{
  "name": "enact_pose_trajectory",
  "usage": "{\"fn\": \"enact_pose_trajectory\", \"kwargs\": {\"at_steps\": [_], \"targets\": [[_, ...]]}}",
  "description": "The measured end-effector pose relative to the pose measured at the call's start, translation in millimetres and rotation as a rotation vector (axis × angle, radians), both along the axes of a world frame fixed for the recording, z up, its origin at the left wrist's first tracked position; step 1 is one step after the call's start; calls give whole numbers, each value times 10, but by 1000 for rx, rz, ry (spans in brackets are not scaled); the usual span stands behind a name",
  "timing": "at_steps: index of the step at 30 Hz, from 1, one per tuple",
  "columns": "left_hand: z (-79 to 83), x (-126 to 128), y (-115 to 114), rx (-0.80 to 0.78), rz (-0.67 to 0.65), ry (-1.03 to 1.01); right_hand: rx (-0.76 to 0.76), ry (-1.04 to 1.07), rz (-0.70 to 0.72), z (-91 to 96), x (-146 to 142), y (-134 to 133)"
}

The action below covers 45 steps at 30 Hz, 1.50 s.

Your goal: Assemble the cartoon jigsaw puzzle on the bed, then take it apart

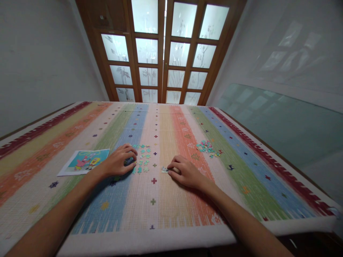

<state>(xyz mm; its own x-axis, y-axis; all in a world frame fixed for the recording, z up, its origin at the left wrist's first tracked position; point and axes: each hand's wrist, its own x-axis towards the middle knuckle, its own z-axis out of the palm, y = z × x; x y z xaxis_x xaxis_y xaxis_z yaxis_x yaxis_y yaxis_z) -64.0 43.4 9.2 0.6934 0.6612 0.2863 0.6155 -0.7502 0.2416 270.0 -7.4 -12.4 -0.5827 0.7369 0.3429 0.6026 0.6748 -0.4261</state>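
My left hand arches over the left edge of several loose jigsaw puzzle pieces, teal and pale green, laid out in rough rows. Its thumb and fingers are apart, and nothing shows held between them. My right hand rests on the cloth with fingers and thumb closed at a small joined bit of jigsaw puzzle, pale with dark marks. The fingertips partly cover that bit. Beside my left forearm lies a printed cartoon picture sheet, its right edge close to my wrist.
A pile of mixed jigsaw pieces lies to the right, beyond my right hand. The striped tablecloth covers the table to its front edge. A glass panel stands along the right side. Wooden doors with frosted panes are at the back.
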Motion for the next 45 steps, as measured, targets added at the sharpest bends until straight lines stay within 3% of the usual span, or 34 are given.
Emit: {"fn": "enact_pose_trajectory", "kwargs": {"at_steps": [27, 33, 45], "targets": [[-33, 20, 11, -134, 52, -47, -5, -2, 2, -9, 0, 3], [-39, -16, 41, -80, 123, -17, -16, 2, 1, 0, 2, 0], [-33, -7, 29, -89, 88, -19, -32, -6, -3, 9, -8, -4]]}}
